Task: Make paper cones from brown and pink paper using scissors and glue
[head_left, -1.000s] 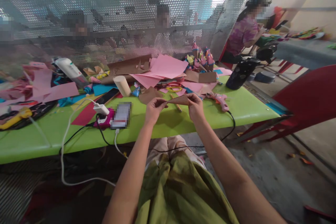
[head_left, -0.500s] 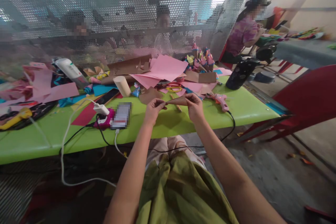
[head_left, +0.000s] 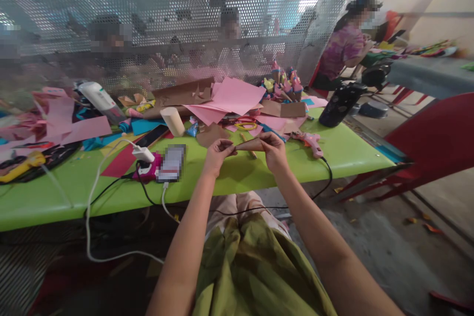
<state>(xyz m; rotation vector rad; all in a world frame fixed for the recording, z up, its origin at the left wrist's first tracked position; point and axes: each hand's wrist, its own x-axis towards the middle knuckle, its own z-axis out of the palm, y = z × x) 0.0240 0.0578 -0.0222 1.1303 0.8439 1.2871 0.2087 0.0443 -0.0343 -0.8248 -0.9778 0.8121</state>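
Note:
Between my two hands, above the green table (head_left: pixel 200 173), a small brown paper cone (head_left: pixel 249 145) lies sideways with its narrow tip to the left. My left hand (head_left: pixel 217 154) pinches that tip between thumb and fingers. At the wide end, my right hand (head_left: pixel 274 153) grips the cone, and the fingers partly cover its opening. Just behind the cone a thin yellowish stick (head_left: pixel 246 139) rests on the table. A pink glue gun (head_left: pixel 310 141) lies to the right of my right hand, its black cord running off the table edge.
Pink paper sheets (head_left: pixel 235 96), brown card (head_left: pixel 181 95) and scraps crowd the back. A beige cylinder (head_left: pixel 172 121), a phone (head_left: pixel 173 162) and a magenta power adapter (head_left: pixel 150 170) stand left. A dark tumbler (head_left: pixel 339 104) is at right. Another person (head_left: pixel 344 49) sits beyond.
The cone has turned slightly in my fingers, and its wide end looks a little flatter. Both hands stay in nearly the same place.

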